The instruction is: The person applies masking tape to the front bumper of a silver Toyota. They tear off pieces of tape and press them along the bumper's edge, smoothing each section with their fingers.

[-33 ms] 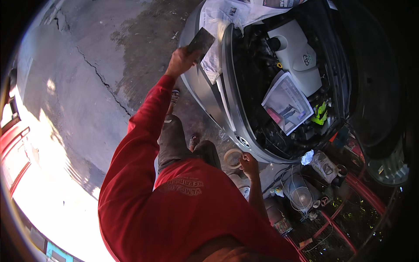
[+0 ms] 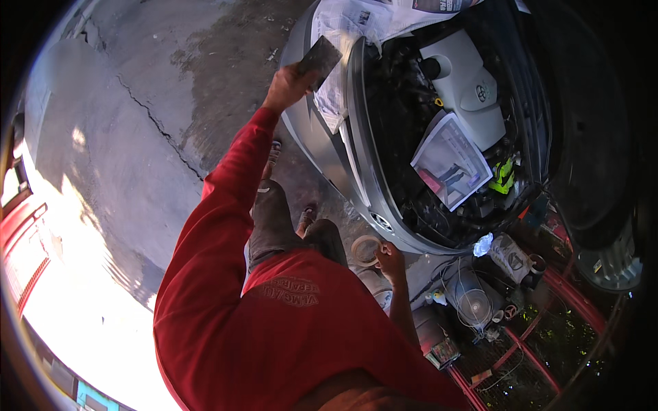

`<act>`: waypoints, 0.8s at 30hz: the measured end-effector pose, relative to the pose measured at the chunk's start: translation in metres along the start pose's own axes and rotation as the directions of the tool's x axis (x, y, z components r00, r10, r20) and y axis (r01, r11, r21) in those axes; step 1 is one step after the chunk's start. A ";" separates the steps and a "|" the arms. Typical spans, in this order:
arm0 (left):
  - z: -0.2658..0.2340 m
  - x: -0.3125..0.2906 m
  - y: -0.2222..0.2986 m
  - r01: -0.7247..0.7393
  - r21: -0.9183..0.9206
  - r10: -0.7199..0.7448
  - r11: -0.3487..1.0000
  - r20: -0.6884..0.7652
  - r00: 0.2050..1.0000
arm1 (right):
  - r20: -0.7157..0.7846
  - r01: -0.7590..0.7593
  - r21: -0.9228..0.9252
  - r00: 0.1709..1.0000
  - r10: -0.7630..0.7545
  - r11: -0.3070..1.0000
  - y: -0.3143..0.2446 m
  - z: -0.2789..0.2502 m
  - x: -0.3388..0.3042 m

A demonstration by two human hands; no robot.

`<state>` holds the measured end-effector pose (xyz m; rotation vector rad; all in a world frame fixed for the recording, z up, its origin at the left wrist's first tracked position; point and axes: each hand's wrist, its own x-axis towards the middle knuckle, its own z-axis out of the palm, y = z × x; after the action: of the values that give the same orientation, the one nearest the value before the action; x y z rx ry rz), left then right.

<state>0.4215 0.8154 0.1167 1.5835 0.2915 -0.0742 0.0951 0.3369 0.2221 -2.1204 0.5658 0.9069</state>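
With my left arm stretched out, my left hand (image 2: 289, 89) is closed on a dark flat rectangular piece (image 2: 323, 60), whose kind I cannot make out. It hovers beside newspaper (image 2: 332, 103) covering the front corner of a grey car (image 2: 310, 133). My right hand (image 2: 392, 264), low by the car's nose, grips a roll of masking tape (image 2: 354, 252) by its edge. The hood is up, and the engine bay shows a grey engine cover (image 2: 466, 89). A printed sheet (image 2: 452, 164) lies over the engine parts there.
More newspaper (image 2: 404, 17) drapes over the fender at the top. To the right of my right hand stand a round, wire-wrapped container (image 2: 473, 305), a clear plastic bag (image 2: 510, 259) and red metal bars (image 2: 576, 305). Cracked concrete (image 2: 137, 130) spreads out on the left.
My left hand and the dark piece have shifted very slightly up and to the right. My right hand keeps the tape roll in nearly the same place.
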 end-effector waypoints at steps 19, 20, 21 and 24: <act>0.022 0.127 -0.026 0.007 0.093 -0.016 0.996 0.103 0.994 | -0.067 -0.143 0.152 0.986 0.154 0.978 -0.051 0.052 -0.012; 0.025 0.121 -0.024 0.025 0.071 -0.032 0.997 0.098 0.995 | -0.062 -0.144 0.129 0.986 0.153 0.981 -0.055 0.052 -0.013; 0.028 0.113 -0.023 0.042 0.049 -0.046 0.998 0.093 0.995 | -0.057 -0.145 0.106 0.987 0.152 0.984 -0.057 0.052 -0.013; 0.034 0.098 -0.020 0.069 0.022 -0.071 0.997 0.065 0.995 | -0.058 -0.133 0.137 0.988 0.142 0.982 -0.057 0.050 -0.011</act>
<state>0.5154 0.7957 0.0739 1.5875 0.2961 -0.1835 0.1030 0.4126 0.2335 -2.0174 0.7943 0.8507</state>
